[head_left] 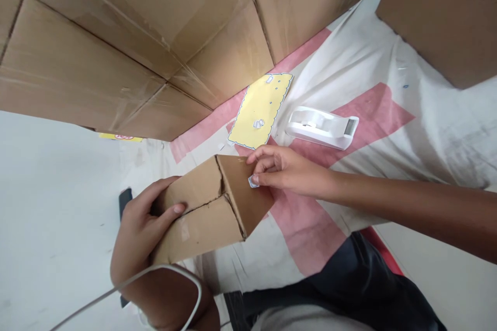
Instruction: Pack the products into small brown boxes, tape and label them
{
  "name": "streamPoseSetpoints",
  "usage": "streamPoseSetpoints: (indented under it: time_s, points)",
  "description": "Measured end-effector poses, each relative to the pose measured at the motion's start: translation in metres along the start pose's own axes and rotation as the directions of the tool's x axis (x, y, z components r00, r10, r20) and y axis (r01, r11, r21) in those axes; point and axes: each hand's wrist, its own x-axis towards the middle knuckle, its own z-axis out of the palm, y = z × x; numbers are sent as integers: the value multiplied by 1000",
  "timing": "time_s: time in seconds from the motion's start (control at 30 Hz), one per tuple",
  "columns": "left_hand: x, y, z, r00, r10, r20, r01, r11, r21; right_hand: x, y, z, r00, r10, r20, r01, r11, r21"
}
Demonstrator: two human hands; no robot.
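A small brown cardboard box point(209, 227) is tilted in front of me, its two top flaps meeting at a seam. My left hand point(143, 222) grips its far left end, thumb lying on the flap near the seam. At the box's right side, my right hand point(272, 165) pinches a small whitish sticker point(253, 182) between thumb and fingers, against or very close to the cardboard. Past the box lies a yellow card point(260, 111) with a scalloped edge and several small white scraps on it. Beside the card rests a white tape dispenser point(322, 126).
Large taped cardboard boxes point(186, 20) stand stacked at the back. Another brown box point(446, 15) is at the upper right. A white sheet with pink bands point(380, 108) covers the surface. A white cable point(155, 268) crosses by my left wrist, and a dark object point(125, 201) lies behind that hand.
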Motion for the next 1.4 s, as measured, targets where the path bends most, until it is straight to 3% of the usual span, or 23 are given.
streamPoseSetpoints:
  time_s: [0.13,0.33,0.6,0.8,1.03,1.4]
  points:
    - [0,0,0,1000,-18,-18,18,1000,17,1,3,0,1000,26,-12,-26,1000,-11]
    - [3,2,0,1000,-29,-9,30,999,18,1,7,3,999,-53,-7,53,997,-63]
    - [4,5,0,1000,-14,-14,14,998,55,-4,-2,5,981,-191,-8,176,916,-359]
    - [2,5,-1,1000,-27,-4,28,999,38,-8,-2,7,965,-262,27,242,845,-477]
    - [1,2,-1,1000,-30,-5,30,999,36,-7,-3,5,976,-216,33,204,848,-490]
    - [2,1,1,999,-34,-1,34,999,40,-6,-8,1,974,-177,143,224,860,-459]
